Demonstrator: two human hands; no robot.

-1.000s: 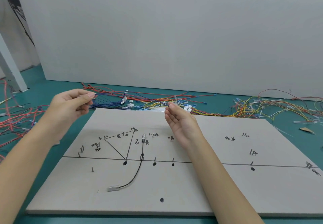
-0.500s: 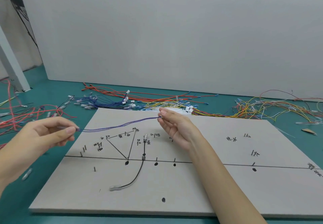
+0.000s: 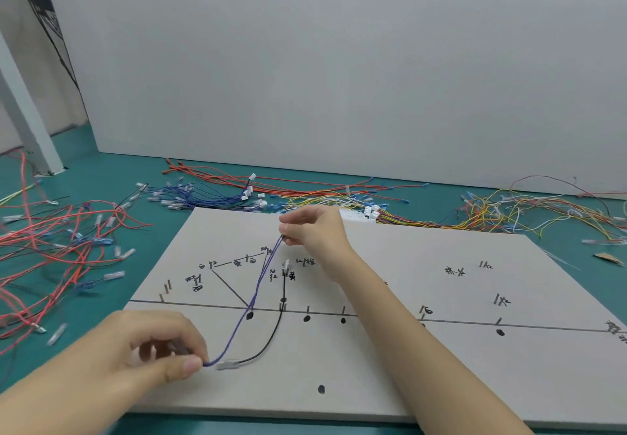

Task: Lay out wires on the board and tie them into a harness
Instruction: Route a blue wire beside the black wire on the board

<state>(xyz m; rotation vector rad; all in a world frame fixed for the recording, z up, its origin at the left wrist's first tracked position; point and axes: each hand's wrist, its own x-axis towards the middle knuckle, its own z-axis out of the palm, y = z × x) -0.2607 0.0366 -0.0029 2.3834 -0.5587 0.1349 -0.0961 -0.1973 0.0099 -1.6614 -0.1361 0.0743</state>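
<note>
Even, diffuse overhead lighting; moderately bright, no glare.
Shadows faint, soft beneath the right hand [image 3: 317, 231] on the board [image 3: 441, 366]. Left hand [image 3: 152, 349] at 7 o'clock motion-blurred; red wires [image 3: 51, 248] at 9 o'clock smeared. Wide-angle bowing curves the wall [image 3: 339, 61] edge and frame periphery.
</note>
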